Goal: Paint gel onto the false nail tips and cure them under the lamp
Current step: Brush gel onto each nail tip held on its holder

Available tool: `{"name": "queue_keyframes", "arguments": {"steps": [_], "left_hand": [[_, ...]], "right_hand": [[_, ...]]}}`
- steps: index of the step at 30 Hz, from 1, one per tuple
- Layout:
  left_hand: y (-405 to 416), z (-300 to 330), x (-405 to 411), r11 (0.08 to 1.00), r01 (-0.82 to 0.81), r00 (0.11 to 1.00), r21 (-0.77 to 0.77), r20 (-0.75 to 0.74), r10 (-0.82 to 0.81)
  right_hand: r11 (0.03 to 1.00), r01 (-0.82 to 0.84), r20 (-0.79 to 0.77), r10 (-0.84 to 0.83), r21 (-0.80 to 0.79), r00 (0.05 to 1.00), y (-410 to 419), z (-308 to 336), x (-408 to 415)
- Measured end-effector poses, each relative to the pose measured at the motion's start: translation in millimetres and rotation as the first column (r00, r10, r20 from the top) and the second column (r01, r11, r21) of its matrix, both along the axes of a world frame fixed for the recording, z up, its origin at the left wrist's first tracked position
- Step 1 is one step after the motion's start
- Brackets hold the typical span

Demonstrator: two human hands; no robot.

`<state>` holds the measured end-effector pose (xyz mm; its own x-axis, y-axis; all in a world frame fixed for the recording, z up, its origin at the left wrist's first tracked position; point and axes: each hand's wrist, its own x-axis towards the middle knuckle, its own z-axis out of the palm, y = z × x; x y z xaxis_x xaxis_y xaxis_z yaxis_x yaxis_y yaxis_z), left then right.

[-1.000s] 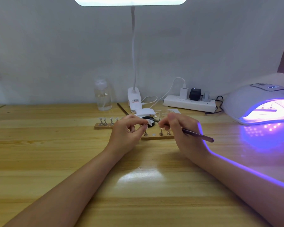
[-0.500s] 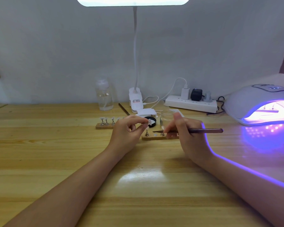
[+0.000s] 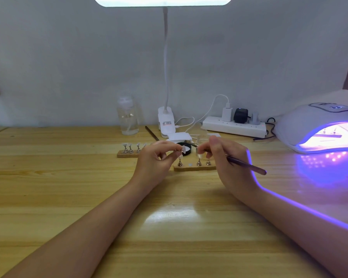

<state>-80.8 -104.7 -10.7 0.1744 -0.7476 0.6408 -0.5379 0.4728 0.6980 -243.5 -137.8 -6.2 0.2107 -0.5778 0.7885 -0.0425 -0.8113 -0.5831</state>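
Both forearms come in from the near edge of the table and angle toward each other, bare, no sleeves. Left hand [image 3: 156, 160] is raised a bit off the surface, fingers curled, thumb and index pinching a small nail stand [image 3: 180, 151] out to its right. Right hand [image 3: 227, 157] sits just across from it, fingers bunched in a pen-style grip on the brush [image 3: 246, 164], whose handle sticks out back over the hand toward the right. The hands are close but not touching.

Bare table [image 3: 68, 197] is lying open in front; stands [image 3: 195, 167], jar [image 3: 184, 150] and lamp [image 3: 317, 127] are crowding the back.
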Motion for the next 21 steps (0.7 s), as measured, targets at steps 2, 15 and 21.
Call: {"name": "queue_keyframes", "arguments": {"steps": [2,15,21], "left_hand": [[-0.2,-0.1,0.2,1.0,-0.001,1.0,0.001,-0.004,0.001],[0.3,0.0,-0.1,0.999,-0.009,1.0,0.031,-0.01,0.009],[2.7,2.5,-1.8,0.999,0.0,0.999,0.047,-0.044,0.002]], "right_hand": [[1.0,-0.001,-0.033,0.002,0.016,0.999,-0.4,-0.7,-0.4],[0.995,-0.042,-0.023,0.045,0.09,0.999,0.4,-2.8,-1.2],[0.997,0.035,-0.078,-0.041,-0.07,0.996,0.0,0.7,0.7]]}}
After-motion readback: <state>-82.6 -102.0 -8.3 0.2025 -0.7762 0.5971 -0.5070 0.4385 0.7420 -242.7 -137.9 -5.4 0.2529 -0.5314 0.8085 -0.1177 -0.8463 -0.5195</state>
